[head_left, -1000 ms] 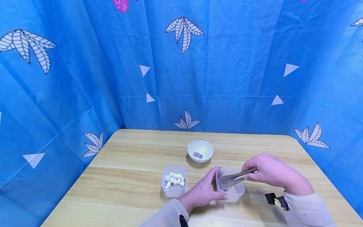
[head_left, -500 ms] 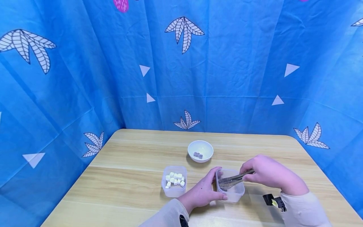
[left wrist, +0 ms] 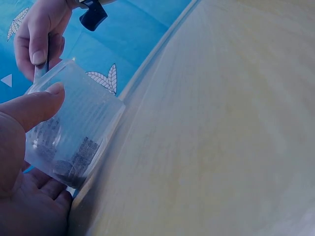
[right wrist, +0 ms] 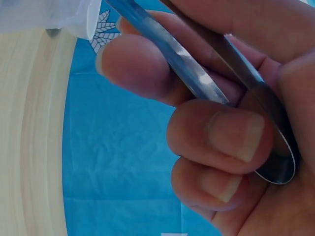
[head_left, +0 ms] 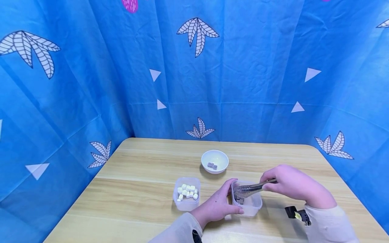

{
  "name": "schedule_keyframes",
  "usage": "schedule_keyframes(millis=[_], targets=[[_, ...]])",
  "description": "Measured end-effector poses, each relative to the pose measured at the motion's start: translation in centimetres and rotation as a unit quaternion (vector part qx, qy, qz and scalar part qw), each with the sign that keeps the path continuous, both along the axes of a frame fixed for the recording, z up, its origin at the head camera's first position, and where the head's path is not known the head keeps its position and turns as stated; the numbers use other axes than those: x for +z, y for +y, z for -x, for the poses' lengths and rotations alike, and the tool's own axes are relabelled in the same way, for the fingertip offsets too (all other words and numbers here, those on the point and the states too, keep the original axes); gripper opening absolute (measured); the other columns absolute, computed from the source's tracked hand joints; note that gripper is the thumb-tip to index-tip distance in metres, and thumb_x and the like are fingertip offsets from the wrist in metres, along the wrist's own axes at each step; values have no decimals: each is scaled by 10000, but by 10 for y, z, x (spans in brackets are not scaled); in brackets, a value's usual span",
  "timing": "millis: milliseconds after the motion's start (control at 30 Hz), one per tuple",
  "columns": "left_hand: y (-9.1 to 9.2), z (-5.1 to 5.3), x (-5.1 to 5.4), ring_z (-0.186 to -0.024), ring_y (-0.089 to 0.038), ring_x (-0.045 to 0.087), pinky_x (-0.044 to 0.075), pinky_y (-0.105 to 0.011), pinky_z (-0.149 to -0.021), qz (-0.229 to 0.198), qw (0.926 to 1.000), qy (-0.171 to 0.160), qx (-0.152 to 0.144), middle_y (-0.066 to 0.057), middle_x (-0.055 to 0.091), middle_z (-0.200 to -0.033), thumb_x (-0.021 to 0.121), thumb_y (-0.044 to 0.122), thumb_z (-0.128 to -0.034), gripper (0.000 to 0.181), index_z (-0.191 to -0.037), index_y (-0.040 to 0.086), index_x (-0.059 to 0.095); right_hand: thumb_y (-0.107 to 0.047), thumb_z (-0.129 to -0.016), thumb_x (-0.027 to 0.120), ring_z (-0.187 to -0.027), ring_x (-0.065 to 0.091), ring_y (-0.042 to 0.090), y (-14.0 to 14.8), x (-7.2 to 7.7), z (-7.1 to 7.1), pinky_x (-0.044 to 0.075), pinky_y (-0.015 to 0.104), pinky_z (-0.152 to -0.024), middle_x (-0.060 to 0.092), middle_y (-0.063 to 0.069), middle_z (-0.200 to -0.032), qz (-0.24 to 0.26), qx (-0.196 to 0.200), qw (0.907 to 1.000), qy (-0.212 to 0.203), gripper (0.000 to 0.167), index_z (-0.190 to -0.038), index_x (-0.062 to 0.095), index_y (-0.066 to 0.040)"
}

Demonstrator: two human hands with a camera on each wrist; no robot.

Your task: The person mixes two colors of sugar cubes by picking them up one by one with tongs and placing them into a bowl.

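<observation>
My left hand [head_left: 217,206] grips a clear plastic container [head_left: 250,211], with the thumb on the near side and fingers round the far side. Metal tongs [head_left: 249,190] are held in my right hand [head_left: 290,184], fingers curled about their arms [right wrist: 197,81]. The tongs' tips reach down into the container, next to several dark grey cubes [head_left: 239,200] in its left part. Whether a cube sits between the tips cannot be made out. Through the container wall the left wrist view shows the grey cubes [left wrist: 84,155] at the bottom.
Left of my left hand stands another clear container [head_left: 186,206] with several white cubes [head_left: 188,193]. Behind both is a white bowl [head_left: 214,154] holding a few grey cubes [head_left: 212,166]. A blue patterned curtain [head_left: 252,84] surrounds the wooden table [head_left: 136,199].
My right hand moved slightly left, then back right. The tongs' arms, spread a second ago, are now closer together, and grey cubes show below their tips. My left hand stays put.
</observation>
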State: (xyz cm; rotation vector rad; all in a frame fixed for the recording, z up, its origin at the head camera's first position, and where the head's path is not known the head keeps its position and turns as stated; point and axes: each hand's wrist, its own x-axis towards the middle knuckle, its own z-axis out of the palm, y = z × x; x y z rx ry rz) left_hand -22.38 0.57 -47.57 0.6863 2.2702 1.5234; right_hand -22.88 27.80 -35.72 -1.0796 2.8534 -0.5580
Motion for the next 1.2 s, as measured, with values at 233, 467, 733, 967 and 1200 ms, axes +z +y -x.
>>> schedule_keyframes(millis=[233,467,733,967,1200], targets=[[0,0,0,-1344,-89,447,237,-501,-1184,0,10000,99,8,108,513,-1441,876,340,-774,968,-1551,318,300,-261,-948,707,-709,541,-24,4,7,-3,489,272,-633,629,-243,-850,104,-52,9999,70,54,-973,748,-288],[1,1,-1,-1361,-98,434,227,-514,-1186,2,9998,186,-28,110,493,-1464,874,339,-766,995,-1567,288,286,-260,-955,705,-660,505,-15,8,11,-6,439,245,-590,622,-207,-804,230,-185,9995,103,56,-981,746,-287],[0,2,-2,-1386,-114,411,217,-499,-1193,26,10000,82,14,97,462,-1503,866,364,-770,981,-1556,330,279,-289,-976,685,-637,501,-16,9,13,-8,449,245,-573,587,-222,-766,425,-516,9969,405,87,-1036,743,-267],[1,2,-2,-1382,-112,412,229,-491,-1190,-5,10000,80,-5,112,452,-1507,866,338,-775,971,-1558,289,294,-234,-944,727,-715,557,-8,0,5,-3,526,320,-657,667,-200,-876,623,-817,9822,1575,114,-1055,750,-235],[1,1,-3,-1380,-103,410,233,-475,-1191,-49,9999,95,-36,106,455,-1505,861,345,-794,956,-1558,285,290,-250,-949,720,-618,472,41,-12,-8,5,423,300,-583,633,-158,-808,695,-1368,9737,1684,137,-1072,746,-198]])
